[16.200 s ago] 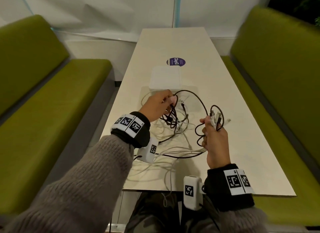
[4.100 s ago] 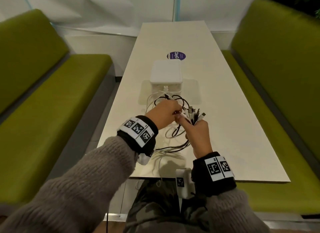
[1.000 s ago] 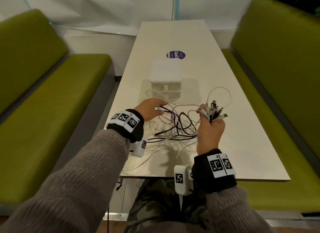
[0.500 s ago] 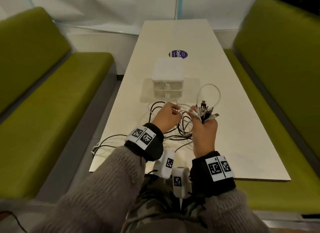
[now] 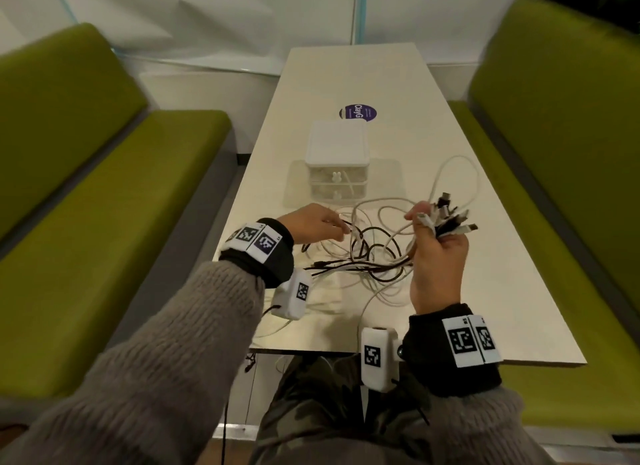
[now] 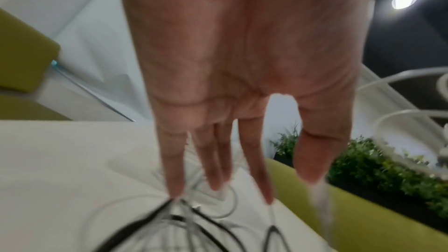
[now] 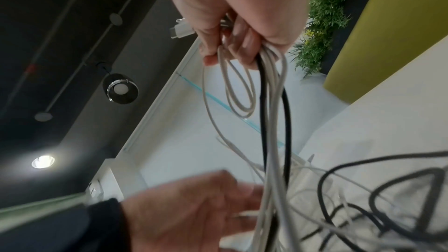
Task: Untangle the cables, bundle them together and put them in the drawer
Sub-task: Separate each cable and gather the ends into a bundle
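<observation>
A loose tangle of black and white cables lies on the white table between my hands. My right hand is raised above it and grips a bunch of cable ends, with the plugs fanning out of the fist. In the right wrist view those cables hang down from the fist. My left hand reaches into the tangle with straight fingers whose tips touch the strands. The small white drawer unit stands behind the tangle with both drawers shut.
A round purple sticker lies on the table beyond the drawer unit. Green benches flank the table on the left and right. Some white cable trails toward the near table edge.
My hands have drawn apart a little, the left going left and the right going right. The black loops that hung over the table's left edge now lie back on the top.
</observation>
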### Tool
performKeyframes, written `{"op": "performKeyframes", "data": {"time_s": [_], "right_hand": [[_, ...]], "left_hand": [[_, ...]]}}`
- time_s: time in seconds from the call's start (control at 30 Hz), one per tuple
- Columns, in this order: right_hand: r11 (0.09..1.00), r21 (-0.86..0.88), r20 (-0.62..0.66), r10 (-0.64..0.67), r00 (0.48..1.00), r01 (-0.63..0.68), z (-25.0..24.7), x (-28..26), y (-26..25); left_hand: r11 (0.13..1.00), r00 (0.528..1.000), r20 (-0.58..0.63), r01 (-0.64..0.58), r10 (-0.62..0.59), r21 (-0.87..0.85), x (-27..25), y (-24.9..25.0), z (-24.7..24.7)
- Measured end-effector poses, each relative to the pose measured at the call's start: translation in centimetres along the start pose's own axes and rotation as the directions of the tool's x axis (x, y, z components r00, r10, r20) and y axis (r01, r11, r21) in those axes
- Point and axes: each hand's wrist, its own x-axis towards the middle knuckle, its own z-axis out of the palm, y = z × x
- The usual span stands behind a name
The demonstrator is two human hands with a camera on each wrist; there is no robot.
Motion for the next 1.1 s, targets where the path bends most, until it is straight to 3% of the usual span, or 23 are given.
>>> {"op": "performKeyframes", "data": {"time_s": [0.07,0.13,0.17,0.23,0.27,0.3,0.37,0.4,0.47,0.6,0.83,0.93,1.0,1.1], "right_hand": [[1.000,-0.014,-0.008,0.002,1.000,-0.003,-0.2,0.3,-0.2],[0.999,-0.034,0.000,0.028,1.000,-0.028,-0.2,0.3,0.0],[0.998,-0.041,0.009,0.039,0.999,-0.038,-0.2,0.2,0.1],[0.998,-0.030,0.031,0.052,0.998,-0.051,0.0,-0.1,0.3],[0.998,-0.023,0.051,0.056,0.997,-0.054,0.1,-0.2,0.3],[0.998,-0.025,0.074,0.055,0.996,-0.053,0.2,-0.3,0.2],[0.999,-0.039,0.117,0.039,0.992,-0.035,0.2,-0.4,-0.1],[0.999,-0.039,0.129,0.034,0.991,-0.029,0.2,-0.5,-0.1],[0.999,-0.029,0.127,0.036,0.991,-0.033,0.0,-0.5,-0.2],[0.997,-0.068,0.078,0.034,0.996,-0.029,-0.2,-0.6,-0.1],[0.981,-0.123,0.056,0.159,0.986,-0.151,-0.4,-0.9,0.5],[0.984,-0.073,0.071,0.168,0.983,-0.163,-0.9,-0.7,0.1],[0.983,-0.019,0.102,0.182,0.978,-0.181,-1.3,-0.5,-0.2],[0.972,0.045,0.145,0.221,0.965,-0.229,-1.4,-0.6,-0.1]], "left_hand": [[0.999,0.999,-0.036,-0.016,0.015,-0.029,-0.4,-0.8,-0.6],[0.988,0.989,-0.149,-0.028,0.006,-0.150,-0.7,-0.9,-0.8],[0.979,0.964,-0.266,-0.052,-0.003,-0.197,-0.8,-0.9,-0.8],[0.975,0.846,-0.530,-0.162,0.056,-0.155,-1.6,-0.1,-0.9],[0.965,0.806,-0.576,-0.239,0.137,-0.105,-2.2,0.6,-0.9],[0.947,0.802,-0.546,-0.317,0.241,-0.048,-2.7,1.3,-0.9],[0.908,0.846,-0.343,-0.415,0.409,0.061,-3.5,2.7,-0.5],[0.898,0.864,-0.245,-0.431,0.439,0.090,-3.6,3.0,-0.3],[0.899,0.879,-0.195,-0.433,0.436,0.060,-3.4,3.3,0.1],[0.927,0.882,-0.298,-0.375,0.365,0.027,-3.0,2.4,-0.1],[0.935,0.769,-0.556,-0.352,0.317,0.046,-4.4,1.7,-2.6],[0.945,0.695,-0.670,-0.326,0.262,0.030,-6.4,-0.5,-4.8],[0.972,0.610,-0.780,-0.236,0.138,-0.013,-8.1,-4.0,-6.2],[0.978,0.389,-0.897,0.077,-0.210,-0.196,-11.1,-11.4,-7.5]]}}
